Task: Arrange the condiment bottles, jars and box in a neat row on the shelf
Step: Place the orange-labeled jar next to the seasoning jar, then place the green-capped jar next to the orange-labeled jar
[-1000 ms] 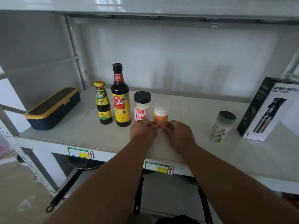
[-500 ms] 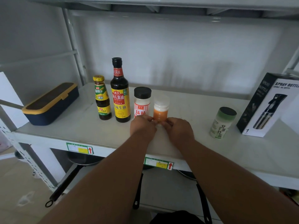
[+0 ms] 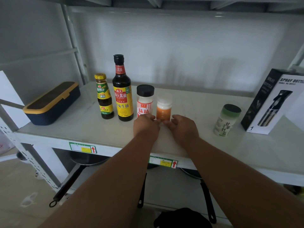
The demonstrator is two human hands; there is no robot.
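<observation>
On the white shelf point(image 3: 82, 129) four items stand in a row: a small yellow-capped sauce bottle point(image 3: 104, 96), a tall soy sauce bottle point(image 3: 123, 89), a black-lidded white jar point(image 3: 145, 99) and a small orange jar with a white cap point(image 3: 164, 106). My left hand point(image 3: 145, 125) and my right hand point(image 3: 182, 125) flank the orange jar's base, curled fingertips pinching it from either side. A green-lidded salt jar point(image 3: 227, 120) stands apart to the right. Beyond it a spray bottle box point(image 3: 273, 101) stands upright.
A navy box with a yellow-edged lid point(image 3: 51, 102) lies at the shelf's left end beside the upright post point(image 3: 74, 46). Pans with long black handles point(image 3: 69, 183) hang or rest on the shelf below. An upper shelf point(image 3: 164, 2) closes the space overhead.
Both hands stay at the orange jar's base and the row has not shifted. Only my view has moved a little.
</observation>
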